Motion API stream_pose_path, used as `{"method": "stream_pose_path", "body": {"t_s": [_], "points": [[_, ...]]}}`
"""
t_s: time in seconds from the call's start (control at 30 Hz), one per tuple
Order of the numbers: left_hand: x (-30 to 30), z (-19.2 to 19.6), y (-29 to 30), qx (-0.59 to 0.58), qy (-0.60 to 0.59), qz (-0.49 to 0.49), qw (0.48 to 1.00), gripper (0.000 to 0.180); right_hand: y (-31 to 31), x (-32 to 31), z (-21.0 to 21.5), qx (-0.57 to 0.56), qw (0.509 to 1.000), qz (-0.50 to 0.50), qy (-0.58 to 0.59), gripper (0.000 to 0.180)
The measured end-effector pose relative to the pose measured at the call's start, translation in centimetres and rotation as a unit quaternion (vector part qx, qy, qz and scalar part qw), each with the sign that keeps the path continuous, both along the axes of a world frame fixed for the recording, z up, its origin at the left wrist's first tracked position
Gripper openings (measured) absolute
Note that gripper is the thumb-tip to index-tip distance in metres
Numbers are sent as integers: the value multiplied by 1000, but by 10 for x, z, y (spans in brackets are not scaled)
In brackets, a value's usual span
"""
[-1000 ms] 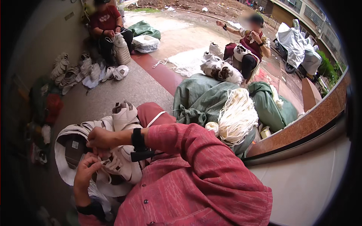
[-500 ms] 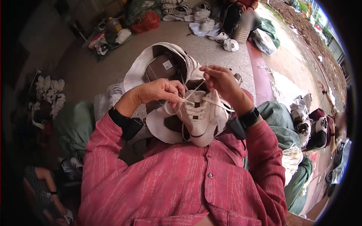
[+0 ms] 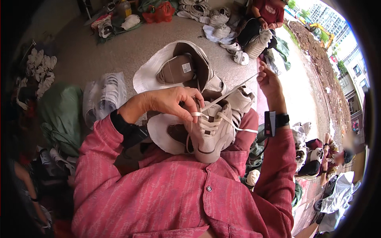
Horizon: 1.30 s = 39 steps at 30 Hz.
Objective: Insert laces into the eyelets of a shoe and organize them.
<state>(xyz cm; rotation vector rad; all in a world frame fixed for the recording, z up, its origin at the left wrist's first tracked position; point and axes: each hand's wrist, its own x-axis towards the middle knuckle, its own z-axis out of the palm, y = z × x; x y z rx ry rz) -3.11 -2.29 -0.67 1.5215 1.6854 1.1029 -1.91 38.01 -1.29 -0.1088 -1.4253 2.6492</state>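
A cream sneaker upper [image 3: 210, 144] rests at my lap with its toe toward me, laced in several rows over the front. From its eyelets a flat white shoelace [image 3: 234, 90] runs up to the right, pulled out straight. My right hand [image 3: 270, 81] is raised and pinches the end of that lace. My left hand [image 3: 174, 102] is closed at the upper's left eyelet edge, thumb and fingers on the upper, with a bit of lace beside the thumb. Another lace length hangs over the upper's right side. Behind it lie more uppers with a brown insole-like piece [image 3: 178, 70].
A clear bag of shoe uppers [image 3: 106, 93] and a green sack [image 3: 61, 123] stand at my left. Ahead, a person [image 3: 264, 20] sits handling a shoe upper. Piles of uppers [image 3: 220, 23] lie beyond, near a red plastic bag [image 3: 158, 12]. More people work at far right.
My right hand has moved up and right, away from the upper, drawing the lace out long. The left hand has stayed by the eyelets. The whole view has shifted slightly.
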Motion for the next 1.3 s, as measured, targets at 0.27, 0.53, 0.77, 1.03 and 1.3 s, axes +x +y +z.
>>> {"method": "stream_pose_path", "body": {"t_s": [0.27,0.53,0.77,1.03,1.3], "points": [[29,-29,28,305,368,224,849,23,-26,3,-14,-43,995,-78,-47,23],[32,-34,32,174,322,275,889,34,3,10,-13,-68,994,-46,-67,17],[25,-28,22,141,255,179,940,39,43,-8,22,-82,993,-78,-28,19],[14,-18,14,88,126,137,978,38,42,-37,22,-12,995,-95,36,20],[8,-19,24,75,108,92,987,26,80,-32,0,0,990,-130,48,29]]}}
